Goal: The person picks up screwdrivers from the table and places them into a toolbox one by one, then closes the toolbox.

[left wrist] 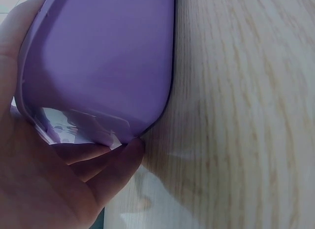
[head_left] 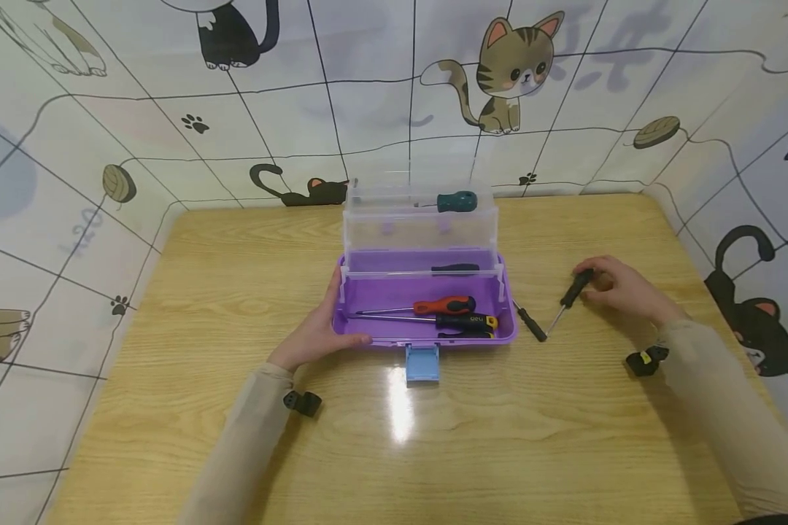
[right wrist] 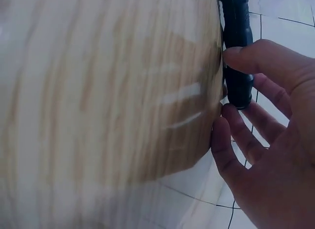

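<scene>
On the left, my left hand (head_left: 315, 332) grips the end of a purple toolbox (head_left: 425, 343), thumb along the front rim. Fingers curl around the box's rounded corner (left wrist: 108, 66) in the left wrist view. My right hand (head_left: 620, 288) pinches the black handle of a small screwdriver (head_left: 574, 289) between thumb and fingers. Its thin shaft slants down toward the table, with the tip close to a second black-handled screwdriver (head_left: 532, 324) lying beside the box. The handle (right wrist: 238, 51) shows large in the right wrist view.
The toolbox's clear lid (head_left: 368, 237) stands raised at the back, a teal-handled screwdriver (head_left: 457, 201) in its upper part. Inside the box lie a red-handled screwdriver (head_left: 443, 305) and a black-and-yellow screwdriver (head_left: 466, 321). A blue latch (head_left: 423, 364) hangs at the front. Cat-patterned walls border the wooden table (head_left: 236, 292).
</scene>
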The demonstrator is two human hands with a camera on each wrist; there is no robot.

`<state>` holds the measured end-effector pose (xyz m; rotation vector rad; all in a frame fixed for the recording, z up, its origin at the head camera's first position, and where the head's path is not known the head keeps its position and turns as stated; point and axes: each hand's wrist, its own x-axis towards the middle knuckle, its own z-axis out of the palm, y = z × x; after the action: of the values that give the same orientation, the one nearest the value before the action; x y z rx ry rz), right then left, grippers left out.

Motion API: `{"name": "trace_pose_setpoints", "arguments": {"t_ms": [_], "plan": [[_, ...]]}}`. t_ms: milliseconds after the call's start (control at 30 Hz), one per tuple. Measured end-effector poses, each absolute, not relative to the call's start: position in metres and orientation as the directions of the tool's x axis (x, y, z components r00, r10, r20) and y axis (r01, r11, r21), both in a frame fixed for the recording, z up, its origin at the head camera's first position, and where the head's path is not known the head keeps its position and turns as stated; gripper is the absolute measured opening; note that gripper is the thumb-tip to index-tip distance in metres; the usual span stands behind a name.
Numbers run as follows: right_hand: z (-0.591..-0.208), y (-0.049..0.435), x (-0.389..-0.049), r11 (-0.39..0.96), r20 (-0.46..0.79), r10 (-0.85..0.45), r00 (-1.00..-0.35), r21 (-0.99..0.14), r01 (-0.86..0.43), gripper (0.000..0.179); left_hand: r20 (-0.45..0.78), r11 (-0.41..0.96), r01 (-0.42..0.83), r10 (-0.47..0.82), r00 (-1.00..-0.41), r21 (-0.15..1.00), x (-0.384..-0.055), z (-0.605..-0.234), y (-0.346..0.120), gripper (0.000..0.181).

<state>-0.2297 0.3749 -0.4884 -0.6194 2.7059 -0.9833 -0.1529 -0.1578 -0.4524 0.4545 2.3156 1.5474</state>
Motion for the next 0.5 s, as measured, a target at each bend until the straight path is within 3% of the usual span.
{"name": "trace_pose_setpoints", "arguments": {"t_ms": [300, 500], "plan": [[-0.485, 0.382, -0.222, 0.770, -0.108, -0.389, -0.915, -0.584, -0.258, 0.034, -0.079, 0.404, 0.104, 0.412, -0.908, 0.909, -0.162, -0.484, -0.164, 0.131], [-0.486, 0.388, -0.218, 0.766, -0.038, -0.380, -0.924, -0.573, -0.291, 0.031, -0.069, 0.399, 0.117, 0.421, -0.904, 0.910, -0.162, -0.483, -0.163, 0.130]]}}
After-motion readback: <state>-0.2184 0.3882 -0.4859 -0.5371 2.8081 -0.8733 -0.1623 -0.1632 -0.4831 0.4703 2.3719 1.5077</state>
